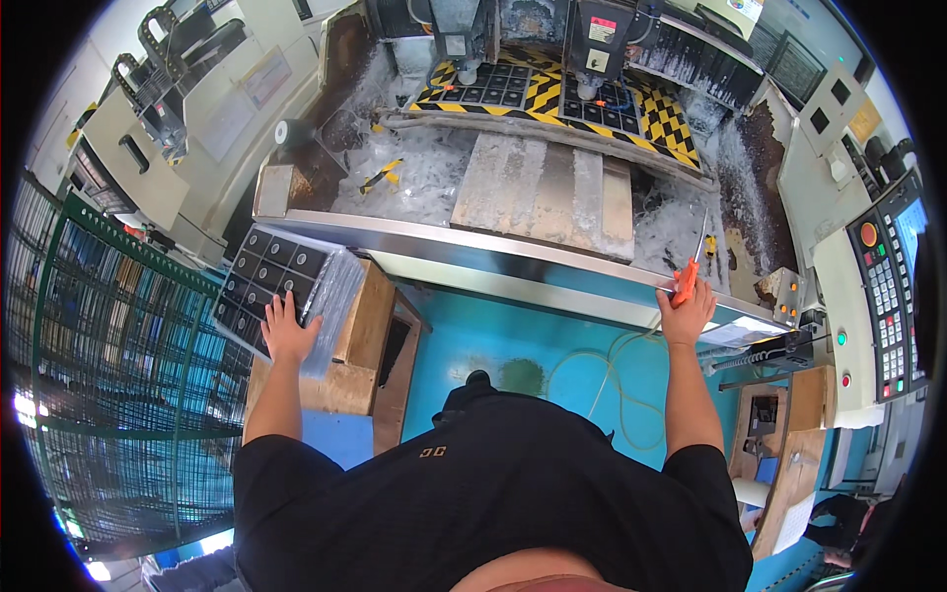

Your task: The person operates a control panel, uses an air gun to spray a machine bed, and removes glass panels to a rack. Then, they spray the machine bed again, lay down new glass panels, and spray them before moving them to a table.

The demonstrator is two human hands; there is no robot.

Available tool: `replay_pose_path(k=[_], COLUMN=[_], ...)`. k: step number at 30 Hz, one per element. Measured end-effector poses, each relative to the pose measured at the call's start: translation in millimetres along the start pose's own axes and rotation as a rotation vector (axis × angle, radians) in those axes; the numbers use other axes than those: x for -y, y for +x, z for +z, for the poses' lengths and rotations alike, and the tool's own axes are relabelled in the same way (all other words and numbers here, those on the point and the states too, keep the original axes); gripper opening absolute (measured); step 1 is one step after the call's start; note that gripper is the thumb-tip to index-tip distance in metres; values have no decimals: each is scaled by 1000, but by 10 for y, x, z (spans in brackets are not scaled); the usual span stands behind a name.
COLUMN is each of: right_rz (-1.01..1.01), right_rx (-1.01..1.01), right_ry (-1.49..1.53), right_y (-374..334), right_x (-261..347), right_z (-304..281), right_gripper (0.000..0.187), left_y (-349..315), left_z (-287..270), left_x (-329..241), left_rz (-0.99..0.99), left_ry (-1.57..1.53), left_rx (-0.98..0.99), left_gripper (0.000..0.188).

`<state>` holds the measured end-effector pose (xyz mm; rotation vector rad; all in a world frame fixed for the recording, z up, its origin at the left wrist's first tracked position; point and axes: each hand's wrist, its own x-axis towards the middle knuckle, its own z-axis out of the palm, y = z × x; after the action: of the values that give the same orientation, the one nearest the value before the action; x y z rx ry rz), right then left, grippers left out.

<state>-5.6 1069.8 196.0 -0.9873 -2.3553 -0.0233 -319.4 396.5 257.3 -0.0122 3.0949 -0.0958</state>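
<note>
Left hand (287, 331) lies flat, fingers spread, on the black grid tray (268, 281) (nine o'clock); right hand (686, 314) grips an orange-handled tool (689, 271) at three.

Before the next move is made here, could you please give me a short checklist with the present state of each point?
1. Left hand flat on the stack of dark gridded trays: ok.
2. Stack seated squarely on the wooden stand: cannot tell.
3. Right hand gripping the orange-handled tool: ok.
4. Tool tip clear of the machine's metal rim: cannot tell.
5. Machine bed free of chips: not ok.
</note>
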Motion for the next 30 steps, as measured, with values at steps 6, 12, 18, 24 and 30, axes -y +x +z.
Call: replay_pose_path(k=[6, 12, 18, 24, 30], right_rz=[-17, -17, -6, -19, -10], right_rx=[-22, -17, -8, -36, -19], right_ry=[16, 12, 7, 0, 2], right_y=[4, 2, 0, -3, 2], right_x=[-7, 14, 7, 1, 12], right_z=[0, -26, -20, 3, -20], right_gripper=[84, 84, 84, 84, 84], left_y=[-4, -15, -18, -3, -19], left_z=[13, 9, 0, 41, 21], left_x=[3, 4, -6, 20, 7], left_rz=[10, 8, 6, 6, -2], left_ry=[-20, -9, -11, -12, -20], left_rx=[-14, -21, -20, -36, -30], left_gripper=[97, 96, 96, 96, 96])
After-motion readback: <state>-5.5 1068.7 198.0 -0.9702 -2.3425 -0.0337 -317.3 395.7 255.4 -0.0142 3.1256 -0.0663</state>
